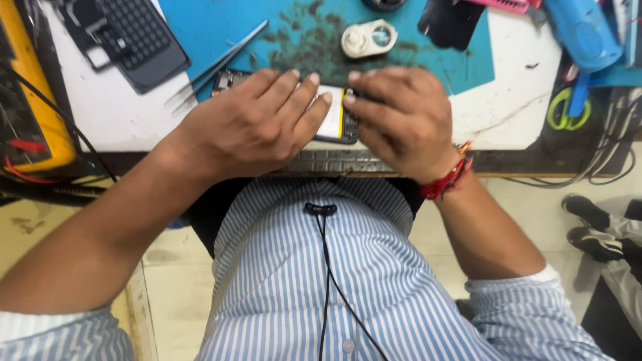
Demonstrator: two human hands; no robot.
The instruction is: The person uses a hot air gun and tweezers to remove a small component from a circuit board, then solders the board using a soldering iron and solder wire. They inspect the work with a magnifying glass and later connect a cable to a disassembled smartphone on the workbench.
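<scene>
Your left hand (pixel 251 127) and your right hand (pixel 401 120) lie knuckles-up over an opened phone (pixel 338 120) at the near edge of the white worktable (pixel 114 113), the fingertips of both meeting over its middle. Your left fingers (pixel 314 103) are stretched out flat and close together, pressing on the pale battery face; your right fingers (pixel 354 93) curl down onto the dark part of the phone — neither hand lifts it, both hold it down against the table. Only a strip of the phone shows between your hands, and the rest is hidden beneath your palms.

A red thread band (pixel 449 177) circles your right wrist. At 12 o'clock from the phone, on the worn blue mat (pixel 214 23), sits a small white round tool (pixel 368 39), well apart from your fingers. At 10 o'clock a pair of metal tweezers (pixel 217 63) lies slantwise, tips near your left knuckles — beyond it, at the far left, rests a dark phone housing (pixel 134 40). A yellow meter (pixel 27 87) stands at 9 o'clock at the table's left edge. At 2 o'clock lies a blue tool (pixel 582 30), and green-handled scissors (pixel 565 110) sit at 3 o'clock.
</scene>
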